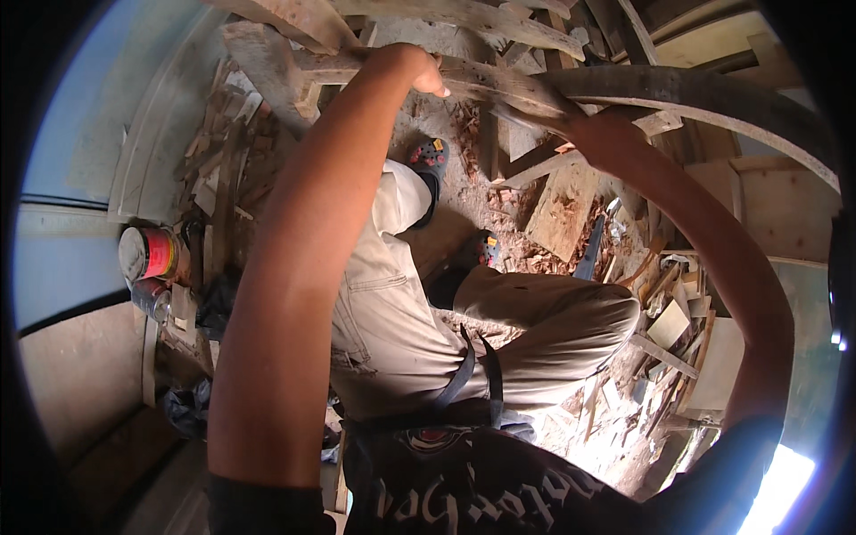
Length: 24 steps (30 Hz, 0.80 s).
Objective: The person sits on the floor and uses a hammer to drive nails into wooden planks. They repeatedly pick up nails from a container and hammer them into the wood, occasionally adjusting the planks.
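Observation:
A weathered wooden beam (499, 85) runs across the top of the head view. My left hand (415, 69) is closed over it, with the thumb along its near side; most of the fingers are hidden. Farther right, my right hand (608, 141) is closed at the beam's near edge. A thin greyish strip (526, 120) reaches left from this hand, just below the beam. Whether it is a tool or a piece of wood I cannot tell. A dark curved timber (687, 89) extends to the right beyond my right hand.
Wood scraps and chips (660, 330) litter the ground on both sides of my legs. A broad plank (563, 209) and a dark, narrow strip (590, 248) lie below my right hand. A can with a red label (160, 253) stands at left by the blue wall (67, 259).

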{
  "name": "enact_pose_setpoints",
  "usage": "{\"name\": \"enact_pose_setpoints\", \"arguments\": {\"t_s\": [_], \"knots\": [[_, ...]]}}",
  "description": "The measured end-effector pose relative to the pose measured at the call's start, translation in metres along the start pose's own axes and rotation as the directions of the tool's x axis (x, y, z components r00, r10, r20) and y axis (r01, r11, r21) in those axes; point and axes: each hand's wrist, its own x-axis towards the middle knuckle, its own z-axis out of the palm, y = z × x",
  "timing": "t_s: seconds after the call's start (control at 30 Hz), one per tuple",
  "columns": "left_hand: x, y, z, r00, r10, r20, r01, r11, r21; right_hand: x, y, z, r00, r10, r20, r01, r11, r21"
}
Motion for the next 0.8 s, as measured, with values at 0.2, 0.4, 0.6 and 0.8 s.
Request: {"name": "enact_pose_setpoints", "arguments": {"t_s": [0.2,0.4,0.6,0.8], "knots": [[-0.004,0.007,-0.002,1.0,0.003,-0.008,-0.003,1.0,0.024,0.01,0.019,0.032,0.998,0.028,0.049,-0.029,0.999,0.03],[-0.002,0.002,-0.002,1.0,-0.02,-0.003,0.02,1.0,0.002,0.007,-0.003,-0.001,0.982,0.167,0.087,-0.173,0.982,0.072],[0.006,-0.001,0.0,1.0,-0.031,-0.001,0.031,0.999,0.027,0.007,0.008,-0.018,0.982,0.162,0.093,-0.173,0.976,0.129],[0.003,0.005,-0.002,0.998,0.03,-0.064,-0.028,0.999,0.031,-0.008,0.019,0.015,1.0,0.009,0.013,-0.008,0.999,-0.043]]}}
